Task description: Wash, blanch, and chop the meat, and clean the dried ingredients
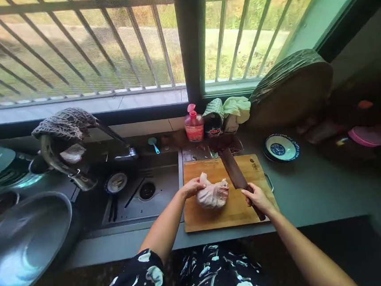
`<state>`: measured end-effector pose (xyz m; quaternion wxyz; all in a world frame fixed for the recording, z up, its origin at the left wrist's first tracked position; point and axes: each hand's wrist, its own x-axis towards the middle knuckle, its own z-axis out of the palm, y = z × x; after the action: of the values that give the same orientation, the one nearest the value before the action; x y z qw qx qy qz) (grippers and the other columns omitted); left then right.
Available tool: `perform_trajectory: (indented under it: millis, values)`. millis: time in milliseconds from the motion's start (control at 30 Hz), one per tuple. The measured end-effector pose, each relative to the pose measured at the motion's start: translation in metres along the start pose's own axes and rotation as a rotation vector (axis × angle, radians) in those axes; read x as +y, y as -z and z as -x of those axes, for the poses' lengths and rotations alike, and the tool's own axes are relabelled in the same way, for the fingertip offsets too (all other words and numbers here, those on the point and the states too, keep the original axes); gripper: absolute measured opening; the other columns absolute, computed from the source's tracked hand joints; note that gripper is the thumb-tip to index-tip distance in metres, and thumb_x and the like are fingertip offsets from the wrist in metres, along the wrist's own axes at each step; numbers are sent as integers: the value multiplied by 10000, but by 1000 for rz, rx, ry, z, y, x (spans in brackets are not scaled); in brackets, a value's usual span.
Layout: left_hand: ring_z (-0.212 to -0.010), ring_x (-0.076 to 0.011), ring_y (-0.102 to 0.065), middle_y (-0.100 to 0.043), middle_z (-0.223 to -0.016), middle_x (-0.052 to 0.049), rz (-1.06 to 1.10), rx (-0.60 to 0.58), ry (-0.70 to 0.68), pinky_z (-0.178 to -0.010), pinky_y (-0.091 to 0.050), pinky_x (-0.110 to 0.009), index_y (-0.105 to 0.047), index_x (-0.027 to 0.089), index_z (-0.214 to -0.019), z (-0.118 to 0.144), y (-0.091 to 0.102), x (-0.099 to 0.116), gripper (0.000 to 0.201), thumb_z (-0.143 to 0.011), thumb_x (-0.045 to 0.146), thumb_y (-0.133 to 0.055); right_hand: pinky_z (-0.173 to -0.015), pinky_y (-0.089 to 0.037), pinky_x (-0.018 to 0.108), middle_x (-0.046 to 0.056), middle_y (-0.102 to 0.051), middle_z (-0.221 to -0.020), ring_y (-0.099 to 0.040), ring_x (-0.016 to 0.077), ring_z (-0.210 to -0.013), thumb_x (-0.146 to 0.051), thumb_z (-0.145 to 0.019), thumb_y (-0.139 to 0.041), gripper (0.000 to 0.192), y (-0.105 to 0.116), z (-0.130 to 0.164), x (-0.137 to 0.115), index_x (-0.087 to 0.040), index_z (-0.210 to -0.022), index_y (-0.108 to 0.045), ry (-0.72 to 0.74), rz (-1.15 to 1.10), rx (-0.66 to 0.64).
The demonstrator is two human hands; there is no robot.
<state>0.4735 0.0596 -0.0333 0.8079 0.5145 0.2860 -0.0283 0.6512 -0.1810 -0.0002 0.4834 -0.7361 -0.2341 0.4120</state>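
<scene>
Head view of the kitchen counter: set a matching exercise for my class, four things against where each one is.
Things:
1. cleaver
2. raw meat
3. patterned bowl
4. pink bottle

Places:
A. on the counter right of the cutting board
B. under the left hand, on the board
C. by the window ledge behind the board
D. in the right hand, blade over the board

Pairs: 1-D, 2-B, 3-A, 4-C

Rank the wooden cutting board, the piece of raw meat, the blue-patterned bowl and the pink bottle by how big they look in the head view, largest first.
1. Wooden cutting board
2. Piece of raw meat, held by the left hand
3. Blue-patterned bowl, looks close to the meat, and lies farther away, so this order is unsure
4. Pink bottle, farthest back
</scene>
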Motion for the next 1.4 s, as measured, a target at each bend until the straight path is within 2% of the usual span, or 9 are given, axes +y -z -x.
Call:
perform_trajectory:
  millis: [167, 333, 433, 533, 733, 967, 1167, 1300, 1400]
  values:
    - [-892, -219, -556, -616, -934, -86, -432, 656, -50, -789, -392, -287, -555, 138, -964, -14, -10, -22, 381, -592, 152, -638, -358, -389, 199, -89, -441, -497, -443, 79, -377, -536, -688, -539, 363, 17, -24, 12, -207, -726, -391, -50, -63, -168]
    - [-1097, -250, -445, -534, -1140, -146, -739, 1028, -110, -944, -294, -346, -537, 143, -1079, 2, -47, -32, 367, -715, 193, -546, -350, -385, 202, -86, -456, -489, -446, 81, -367, -530, -700, -515, 345, 13, -43, 15, -209, -707, -391, -2, -67, -241]
    - [-1106, -274, -394, -547, -1069, -129, -903, 1060, -70, -946, -268, -398, -596, 192, -973, 6, -76, -30, 243, -789, 308, -488, -366, -379, 199, -73, -479, -472, -469, 88, -376, -509, -737, -478, 315, -5, -58, 7, -206, -701, -402, 95, -4, -230]
    - [-1118, -326, -349, -491, -1133, -146, -940, 1087, 82, -913, -269, -472, -585, 198, -972, -4, -96, -23, 314, -747, 411, -531, -371, -358, 193, -71, -471, -425, -464, 90, -355, -468, -762, -457, 278, -23, -71, 1, -205, -684, -414, 191, 118, -227]
    - [-1202, -334, -275, -353, -1278, -118, -792, 1182, 310, -924, -251, -546, -416, 260, -1160, -22, -105, -24, 600, -614, 403, -618, -387, -352, 206, -71, -481, -402, -465, 103, -341, -436, -780, -415, 243, -31, -75, 11, -211, -691, -403, 183, 184, -345]
    - [-1197, -319, -290, -360, -1259, -100, -983, 1211, 150, -949, -236, -509, -527, 228, -913, -16, -117, -31, 280, -643, 293, -565, -399, -338, 198, -77, -454, -380, -475, 104, -346, -405, -795, -393, 217, -29, -59, 10, -213, -695, -390, 180, 292, -295]
    - [-1060, -300, -407, -455, -1078, -110, -929, 1243, 149, -905, -303, -448, -495, 204, -929, -27, -111, -39, 397, -574, 302, -641, -434, -356, 203, -76, -456, -385, -482, 105, -368, -385, -809, -388, 199, -33, -68, 9, -210, -716, -404, 232, 304, -361]
    - [-1024, -264, -434, -470, -1027, -98, -977, 1290, 3, -918, -308, -397, -517, 195, -925, -27, -102, -55, 363, -591, 271, -636, -451, -348, 199, -68, -467, -406, -475, 95, -389, -361, -819, -398, 194, -37, -74, 7, -207, -700, -402, 322, 366, -350]
    - [-1013, -258, -440, -486, -1021, -103, -1012, 1320, -103, -916, -319, -394, -567, 190, -900, -25, -98, -65, 268, -648, 273, -602, -419, -331, 192, -79, -444, -383, -459, 92, -359, -334, -827, -390, 168, -34, -75, 2, -206, -719, -403, 250, 372, -416]
